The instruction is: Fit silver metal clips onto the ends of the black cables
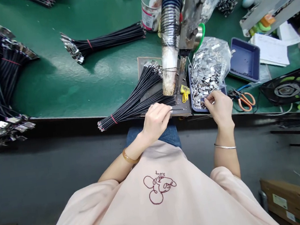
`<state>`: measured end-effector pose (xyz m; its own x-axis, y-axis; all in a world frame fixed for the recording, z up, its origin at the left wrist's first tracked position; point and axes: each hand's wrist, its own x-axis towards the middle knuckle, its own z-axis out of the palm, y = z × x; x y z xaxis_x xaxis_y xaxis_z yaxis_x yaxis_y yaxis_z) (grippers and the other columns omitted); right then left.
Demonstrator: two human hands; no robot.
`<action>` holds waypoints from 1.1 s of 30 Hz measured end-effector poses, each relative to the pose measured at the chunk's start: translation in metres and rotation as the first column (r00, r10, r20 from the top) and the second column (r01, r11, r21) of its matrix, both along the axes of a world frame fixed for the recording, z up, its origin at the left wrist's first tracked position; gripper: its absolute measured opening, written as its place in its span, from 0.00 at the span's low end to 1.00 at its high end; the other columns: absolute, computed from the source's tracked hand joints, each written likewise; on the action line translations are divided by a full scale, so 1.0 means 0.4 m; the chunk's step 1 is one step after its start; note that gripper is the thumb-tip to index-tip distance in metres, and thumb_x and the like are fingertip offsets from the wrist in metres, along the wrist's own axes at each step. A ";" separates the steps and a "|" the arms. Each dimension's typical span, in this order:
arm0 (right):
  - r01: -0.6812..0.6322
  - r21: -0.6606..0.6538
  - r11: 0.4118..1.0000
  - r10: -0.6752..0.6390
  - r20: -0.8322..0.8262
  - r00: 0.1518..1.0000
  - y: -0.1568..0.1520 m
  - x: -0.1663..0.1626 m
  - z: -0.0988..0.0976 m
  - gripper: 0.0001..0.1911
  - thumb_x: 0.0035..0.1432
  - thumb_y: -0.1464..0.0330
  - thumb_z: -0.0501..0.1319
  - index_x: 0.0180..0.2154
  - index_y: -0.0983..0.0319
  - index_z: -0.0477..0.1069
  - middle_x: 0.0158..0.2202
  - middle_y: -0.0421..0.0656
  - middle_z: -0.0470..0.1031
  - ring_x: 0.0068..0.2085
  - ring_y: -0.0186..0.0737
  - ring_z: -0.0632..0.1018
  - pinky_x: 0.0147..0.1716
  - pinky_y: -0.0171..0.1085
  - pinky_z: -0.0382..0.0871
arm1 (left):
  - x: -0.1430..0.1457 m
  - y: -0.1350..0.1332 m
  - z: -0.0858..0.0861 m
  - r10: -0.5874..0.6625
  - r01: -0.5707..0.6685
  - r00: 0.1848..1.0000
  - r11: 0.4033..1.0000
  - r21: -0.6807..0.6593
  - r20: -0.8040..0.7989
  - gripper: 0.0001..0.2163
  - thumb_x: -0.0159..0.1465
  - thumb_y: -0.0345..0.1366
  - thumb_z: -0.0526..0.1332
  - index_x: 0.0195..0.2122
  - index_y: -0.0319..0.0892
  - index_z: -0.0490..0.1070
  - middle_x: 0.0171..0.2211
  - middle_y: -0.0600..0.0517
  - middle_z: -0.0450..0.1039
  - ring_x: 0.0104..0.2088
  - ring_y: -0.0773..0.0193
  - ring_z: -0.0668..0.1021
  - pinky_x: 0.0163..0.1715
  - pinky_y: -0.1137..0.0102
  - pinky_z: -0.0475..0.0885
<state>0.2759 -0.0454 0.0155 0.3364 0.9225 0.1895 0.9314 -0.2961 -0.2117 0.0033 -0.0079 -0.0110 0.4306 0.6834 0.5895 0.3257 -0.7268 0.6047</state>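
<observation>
My left hand (157,121) is closed at the bench edge, pinching a thin black cable (176,109) whose end points right. Behind it lies a bundle of black cables (127,106), tied with a red band and fanned out over a dark plate. My right hand (220,107) reaches into the front of a blue tray (195,108) of small metal pieces (202,86). Its thumb and forefinger are pinched together; what they hold, if anything, is too small to make out. A clear plastic bag (211,56) with more metal pieces rests in the tray.
A ribbed hose (172,12) with a taped nozzle hangs above the plate beside a metal arm. Orange-handled scissors (246,101), a black fan (290,89) and a second blue tray (244,58) are on the right. More tied cable bundles (109,40) lie left and behind.
</observation>
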 end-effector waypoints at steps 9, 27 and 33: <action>0.170 0.520 0.837 0.028 -0.351 0.936 -0.044 -0.150 0.027 0.06 0.61 0.66 0.61 0.30 0.58 0.69 0.33 0.42 0.77 0.30 0.37 0.77 0.31 0.38 0.73 | 0.025 -0.043 0.025 -0.084 0.229 0.961 0.772 -0.592 0.263 0.06 0.65 0.32 0.59 0.38 0.37 0.74 0.19 0.55 0.70 0.19 0.71 0.70 0.24 0.74 0.63; 0.008 0.465 0.885 0.347 -0.674 0.652 -0.064 -0.298 -0.018 0.03 0.60 0.71 0.65 0.33 0.59 0.77 0.39 0.42 0.79 0.40 0.36 0.81 0.39 0.35 0.79 | 0.052 -0.026 0.010 0.060 0.276 0.909 0.656 -0.703 0.413 0.07 0.62 0.36 0.65 0.32 0.36 0.76 0.29 0.51 0.77 0.27 0.70 0.75 0.30 0.76 0.70; -0.025 0.466 0.884 0.360 -0.648 0.671 -0.073 -0.293 -0.019 0.03 0.60 0.71 0.64 0.33 0.59 0.75 0.40 0.42 0.79 0.41 0.38 0.81 0.38 0.37 0.79 | 0.045 -0.029 0.007 0.009 0.156 0.961 0.805 -0.572 0.275 0.05 0.63 0.34 0.65 0.35 0.37 0.78 0.32 0.49 0.80 0.28 0.70 0.74 0.29 0.75 0.67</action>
